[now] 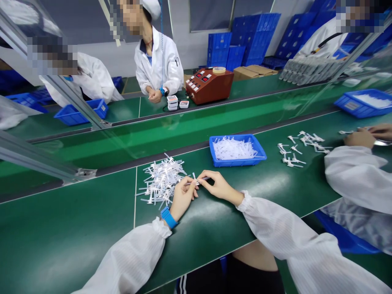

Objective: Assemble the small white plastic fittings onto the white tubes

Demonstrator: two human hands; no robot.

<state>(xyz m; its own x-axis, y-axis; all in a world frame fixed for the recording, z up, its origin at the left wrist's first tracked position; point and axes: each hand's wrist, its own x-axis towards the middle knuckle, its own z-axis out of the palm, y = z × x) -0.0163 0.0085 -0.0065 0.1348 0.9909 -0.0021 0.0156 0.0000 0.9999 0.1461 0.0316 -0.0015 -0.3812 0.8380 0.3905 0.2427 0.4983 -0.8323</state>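
Observation:
My left hand (184, 193), with a blue band at the wrist, pinches a small white plastic piece (194, 177) with thin tube-like arms. From the other side my right hand (216, 183) meets it, thumb and forefinger closed at the same piece; a thin dark tip, too small to name, shows by its fingers. Just left of my hands lies a loose heap of similar white pieces (162, 179). Behind my right hand stands a blue tray (238, 162) filled with thin white translucent strips (234, 148).
A co-worker's hands (361, 136) are at the right, near scattered white pieces (294, 150). Another blue tray (364, 112) stands beyond them. Past the green belt (153, 130) are a red-brown box with displays (211, 85) and more people. A metal post (76, 98) slants at left.

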